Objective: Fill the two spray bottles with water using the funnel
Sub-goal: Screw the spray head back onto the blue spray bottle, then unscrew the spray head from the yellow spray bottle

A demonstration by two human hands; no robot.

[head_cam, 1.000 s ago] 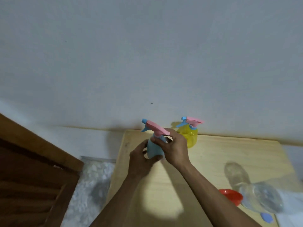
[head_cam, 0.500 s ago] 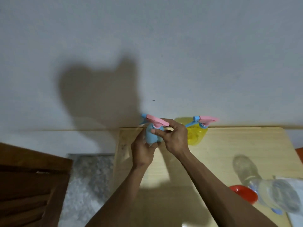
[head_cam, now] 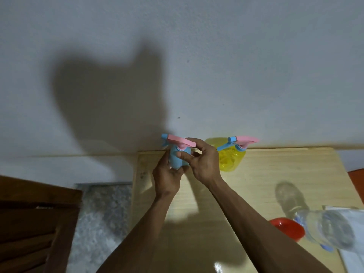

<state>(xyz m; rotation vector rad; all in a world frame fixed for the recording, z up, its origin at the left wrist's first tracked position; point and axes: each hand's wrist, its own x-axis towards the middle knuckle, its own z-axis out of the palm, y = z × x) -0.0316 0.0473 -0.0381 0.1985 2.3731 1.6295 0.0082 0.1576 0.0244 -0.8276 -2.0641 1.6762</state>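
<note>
Since a second ago our view has tipped up and swung right, so the table (head_cam: 256,184) sits lower in view, a big shadow now falls on the wall, and the right hand (head_cam: 202,164) has shifted its fingers up onto the neck of the blue bottle (head_cam: 176,161).

Nearest us, at the right edge, a clear water bottle (head_cam: 327,229) lies blurred beside the red funnel (head_cam: 287,229) (both well apart from our hands). Further out, the left hand (head_cam: 166,174) wraps closed around the blue bottle's body from below and behind, holding it upright above the table's far left corner. The right hand pinches closed at the collar under the pink sprayer (head_cam: 179,141), whose long axis runs left to right. We judge the head is about to be unscrewed, so the twist goes about the bottle's upright axis, and the right hand does it. Just right, against the wall, stands the yellow bottle (head_cam: 230,160), sprayer on.
</note>
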